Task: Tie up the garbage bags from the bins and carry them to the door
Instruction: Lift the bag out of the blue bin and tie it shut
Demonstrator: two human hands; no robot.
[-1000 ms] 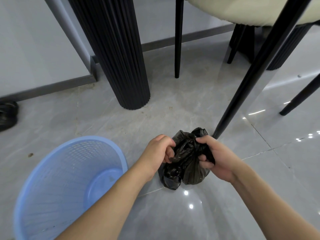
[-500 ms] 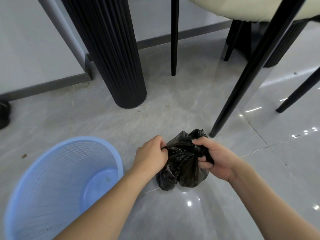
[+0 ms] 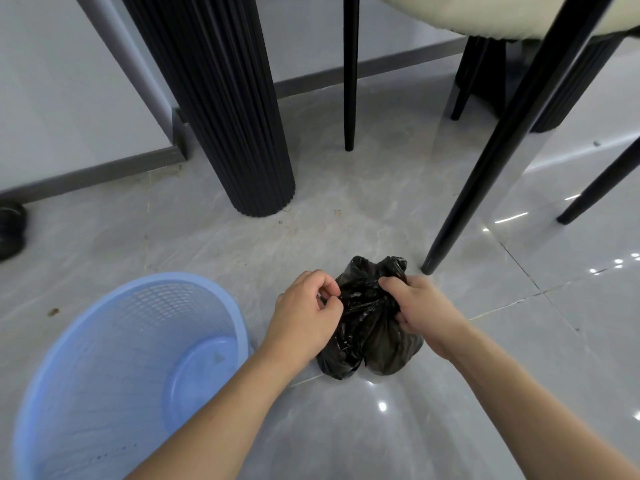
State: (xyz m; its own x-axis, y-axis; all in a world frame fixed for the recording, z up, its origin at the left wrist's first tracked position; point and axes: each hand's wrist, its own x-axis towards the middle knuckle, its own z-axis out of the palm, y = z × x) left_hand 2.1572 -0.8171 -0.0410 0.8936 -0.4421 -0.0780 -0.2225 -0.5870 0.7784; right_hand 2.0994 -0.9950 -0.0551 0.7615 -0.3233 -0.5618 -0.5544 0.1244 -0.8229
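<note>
Black plastic, crinkled and glossy: the bag (image 3: 367,327) sits on the grey tile floor (image 3: 450,427), out of the bin (image 3: 114,368), just right of its rim and near the foot of a chair leg (image 3: 491,161). Both hands are on the bag's gathered top. Left hand (image 3: 306,313) has fingers curled in, pinching a strip of the film at the neck w/ thumb and fingertips. Right hand (image 3: 420,310) is closed around the other bunch of plastic, fingers wrapped over it, the loose ends poking up past the knuckles. Bag bulges below in two lobes, small load by the look of it.

Progress, as I judge it: bag's lifted out, bin looks bare inside, no liner. Tying is under way but I can't tell if a knot is cinched yet, since the hands cover the neck. Probably mid-knot, approx. halfway thru this bag. Left to do: finish the knot, then carry the bag to the door, which isn't in view. A dark lump (image 3: 12,230) lies at the far left edge of the floor by the wall; could be another bag, can't say.
</note>
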